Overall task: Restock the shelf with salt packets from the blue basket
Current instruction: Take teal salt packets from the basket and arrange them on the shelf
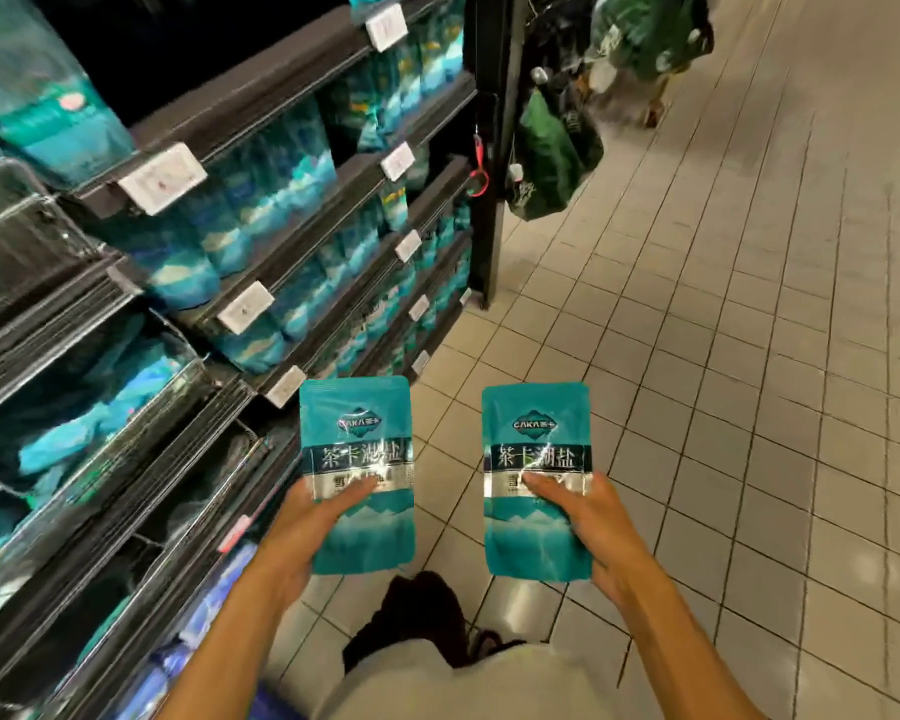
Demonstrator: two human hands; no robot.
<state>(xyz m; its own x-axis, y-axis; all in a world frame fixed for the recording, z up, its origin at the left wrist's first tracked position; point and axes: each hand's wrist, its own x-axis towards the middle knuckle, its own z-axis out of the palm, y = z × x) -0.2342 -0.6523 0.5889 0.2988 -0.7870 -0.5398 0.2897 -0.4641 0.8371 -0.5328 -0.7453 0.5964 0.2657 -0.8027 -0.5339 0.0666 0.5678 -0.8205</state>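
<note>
I hold two teal salt packets upright in front of me, above the tiled floor. My left hand (307, 532) grips the left salt packet (357, 433) by its lower half, thumb across the front. My right hand (588, 522) grips the right salt packet (536, 433) the same way. The shelf (302, 80) of dark tiers runs along my left, holding several rows of similar teal packets (281, 168). The blue basket is not in view.
White price tags (162, 176) hang on the shelf edges. Lower left tiers have clear plastic fronts (100, 439). Green bags (546, 153) hang at the shelf's far end. Beige tiled floor (723, 330) stretches to the right. My dark shoe (422, 610) shows below.
</note>
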